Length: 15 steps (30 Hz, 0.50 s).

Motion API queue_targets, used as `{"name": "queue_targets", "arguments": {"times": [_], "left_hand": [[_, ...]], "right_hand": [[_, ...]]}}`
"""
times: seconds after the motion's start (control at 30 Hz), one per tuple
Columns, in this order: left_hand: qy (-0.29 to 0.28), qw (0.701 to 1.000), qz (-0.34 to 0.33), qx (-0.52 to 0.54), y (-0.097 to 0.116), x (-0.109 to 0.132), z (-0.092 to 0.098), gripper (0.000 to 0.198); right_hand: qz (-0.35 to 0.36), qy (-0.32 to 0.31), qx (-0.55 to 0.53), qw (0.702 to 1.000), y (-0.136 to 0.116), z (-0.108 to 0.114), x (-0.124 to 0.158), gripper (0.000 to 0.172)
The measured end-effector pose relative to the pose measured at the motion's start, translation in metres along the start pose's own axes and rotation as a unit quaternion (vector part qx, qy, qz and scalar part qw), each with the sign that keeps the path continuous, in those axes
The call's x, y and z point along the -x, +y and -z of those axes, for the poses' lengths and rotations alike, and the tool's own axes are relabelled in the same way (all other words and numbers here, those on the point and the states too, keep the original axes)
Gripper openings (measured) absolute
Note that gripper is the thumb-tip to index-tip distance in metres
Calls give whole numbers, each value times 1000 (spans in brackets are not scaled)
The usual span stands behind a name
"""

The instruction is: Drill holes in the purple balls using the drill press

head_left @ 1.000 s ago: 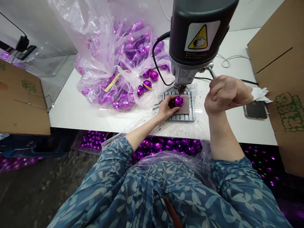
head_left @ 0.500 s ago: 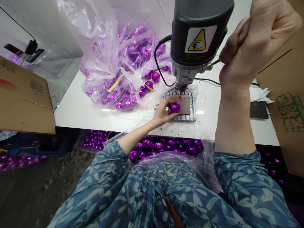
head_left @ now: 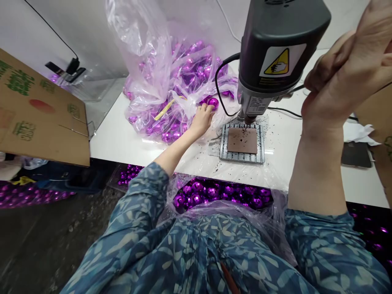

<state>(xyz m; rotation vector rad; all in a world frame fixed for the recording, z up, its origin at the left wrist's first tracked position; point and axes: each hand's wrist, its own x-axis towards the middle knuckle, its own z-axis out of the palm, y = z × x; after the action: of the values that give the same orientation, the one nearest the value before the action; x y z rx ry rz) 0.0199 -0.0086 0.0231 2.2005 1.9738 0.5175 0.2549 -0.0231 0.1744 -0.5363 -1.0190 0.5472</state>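
Note:
A grey bench drill (head_left: pixel 275 53) stands on the white table (head_left: pixel 122 143) above a slotted base with a brown pad (head_left: pixel 242 141), which is bare. My left hand (head_left: pixel 201 120) reaches to the mouth of a clear plastic bag (head_left: pixel 162 81) full of shiny purple faceted balls; its fingers curl at a purple ball (head_left: pixel 212 103) by the bag's opening. My right hand (head_left: pixel 343 77) is raised at the drill's right side, closed round the thin metal feed lever (head_left: pixel 295 89).
A second plastic bag of purple balls (head_left: pixel 214 194) hangs open between my lap and the table edge. Cardboard boxes stand at the left (head_left: pixel 39 118) and far right. A dark phone (head_left: pixel 355 154) and crumpled paper lie right of the drill. Black swarf dots the table round the base.
My left hand took the ball off the pad, and now reaches left to the bag on the table, the earlier ball gone from view. My right hand rose with the lever.

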Motion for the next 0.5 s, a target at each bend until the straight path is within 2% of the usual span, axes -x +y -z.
{"name": "queue_targets", "arguments": {"times": [0.07, 0.13, 0.2, 0.27, 0.3, 0.37, 0.43, 0.5], "left_hand": [[-25, 994, 79, -71, -5, -32, -11, 41], [-48, 988, 119, -85, -12, -47, -20, 40], [-12, 994, 105, -12, -21, -49, -26, 41], [53, 986, 61, 146, -30, -42, -31, 46], [73, 966, 40, 243, -34, -36, -32, 47], [62, 903, 21, 425, -38, -21, -34, 46], [4, 836, 22, 548, -38, -2, -34, 47], [-59, 790, 31, 610, -33, 16, -32, 49]], "right_hand": [[1, -2, 3, 1000, -3, -1, 3, 64], [4, -9, 12, 1000, -6, -2, 5, 66], [18, -11, 8, 1000, -6, -3, 6, 74], [38, -4, -8, 999, -2, -3, 5, 80], [45, 1, -19, 999, 0, -3, 4, 82], [49, 12, -35, 998, 5, -2, 1, 81], [40, 19, -38, 998, 8, -1, 0, 77], [31, 21, -35, 999, 9, -1, -1, 75]]}}
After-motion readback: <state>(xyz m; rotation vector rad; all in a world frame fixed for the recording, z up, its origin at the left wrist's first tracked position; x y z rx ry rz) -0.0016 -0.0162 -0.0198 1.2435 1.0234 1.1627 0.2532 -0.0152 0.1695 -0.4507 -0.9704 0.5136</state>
